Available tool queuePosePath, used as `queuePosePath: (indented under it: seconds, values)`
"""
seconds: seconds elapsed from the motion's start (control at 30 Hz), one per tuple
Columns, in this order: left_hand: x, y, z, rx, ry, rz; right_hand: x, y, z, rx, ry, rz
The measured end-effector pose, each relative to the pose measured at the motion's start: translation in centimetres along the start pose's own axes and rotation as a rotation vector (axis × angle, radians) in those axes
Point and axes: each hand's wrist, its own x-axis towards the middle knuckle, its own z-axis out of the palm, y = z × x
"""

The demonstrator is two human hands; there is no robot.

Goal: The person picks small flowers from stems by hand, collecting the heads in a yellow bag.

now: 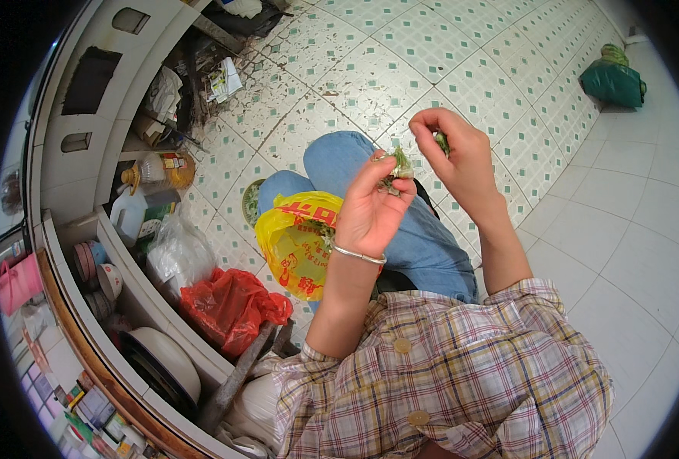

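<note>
In my left hand (375,209), above my lap, is a small bunch of green plant sprigs (399,163), held between thumb and fingers. My right hand (454,143) is raised just to the right of it, thumb and forefinger pinched together, with a bit of green showing inside the curled fingers. Below my left forearm a yellow plastic bag (287,241) with red print hangs open beside my knees, and pale green plant pieces lie in it. A round container (252,203) holding chopped-looking green bits stands on the floor beyond my knee, partly hidden.
A red plastic bag (230,310), a clear plastic bag (181,252), a white jug (128,215) and an oil bottle (164,170) line the left side. Bowls (110,281) sit in the tiled cabinet. At the far right wall stands a dark green bag (613,83) of greens.
</note>
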Motion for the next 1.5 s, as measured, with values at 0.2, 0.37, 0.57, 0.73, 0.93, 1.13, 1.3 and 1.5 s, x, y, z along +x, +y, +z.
queuePosePath:
  seconds: [0.2, 0.37, 0.57, 0.73, 0.93, 1.13, 1.3, 1.5]
  values:
    - [-0.1, 0.1, 0.3, -0.177, 0.051, -0.039, 0.7, 0.9, -0.7, -0.054, 0.021, 0.058]
    - [0.1, 0.3, 0.2, -0.329, 0.065, -0.062, -0.5, 0.4, -1.3, 0.121, -0.087, 0.186]
    - [0.2, 0.3, -0.3, -0.269, 0.04, -0.054, -0.5, -2.4, -1.5, 0.102, -0.019, 0.134]
    - [0.1, -0.3, 0.5, -0.015, 0.079, 0.075, -0.8, -2.8, -0.8, 0.137, -0.113, 0.038]
    - [-0.5, -0.7, 0.8, 0.086, 0.044, 0.154, -0.9, -2.7, -0.4, 0.143, -0.089, 0.088]
    - [-0.7, -0.5, 1.1, 0.29, 0.032, 0.218, -0.9, -2.4, -0.7, 0.231, -0.067, 0.124]
    - [-0.5, -0.3, 0.1, 0.269, -0.027, 0.06, -0.2, -1.9, -1.3, 0.235, -0.061, 0.143]
    - [-0.3, 0.1, -0.2, -0.046, -0.067, -0.16, 1.0, -0.9, -2.0, 0.045, 0.055, 0.064]
